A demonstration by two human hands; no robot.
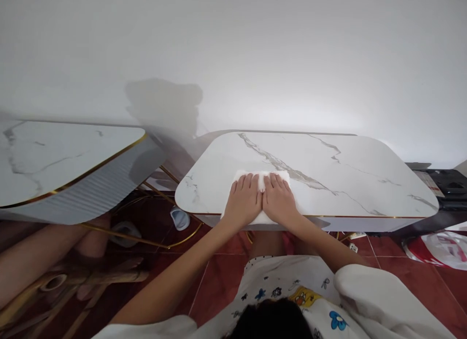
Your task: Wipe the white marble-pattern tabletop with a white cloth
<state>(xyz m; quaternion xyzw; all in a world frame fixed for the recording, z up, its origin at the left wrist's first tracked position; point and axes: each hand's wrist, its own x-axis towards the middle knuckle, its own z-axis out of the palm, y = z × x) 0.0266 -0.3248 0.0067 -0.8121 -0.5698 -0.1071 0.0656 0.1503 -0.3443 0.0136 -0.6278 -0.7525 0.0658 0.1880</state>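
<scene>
Red tiled floor (219,276); white, gold-edged, marble-patterned table (350,176); white, gold-edged, marble-patterned second table with grey ribbed side (73,156), left, apart; glossy black object (450,183) beside the first table's right end; red-and-white plastic bundle (443,249), contents indistinct; white cloth (263,218) at the first table's near edge; left hand (244,198) and right hand (279,198) flat on it, side by side; pale blue cup-like container (180,218) on the floor, contents unclear.

The cloth (261,182) was white; the tabletop (350,178), white with grey-brown veining and gold edging, matched the table (62,159) towards nine o'clock. At six, blue flowers (337,320) patterned a white shirt (280,276).
</scene>
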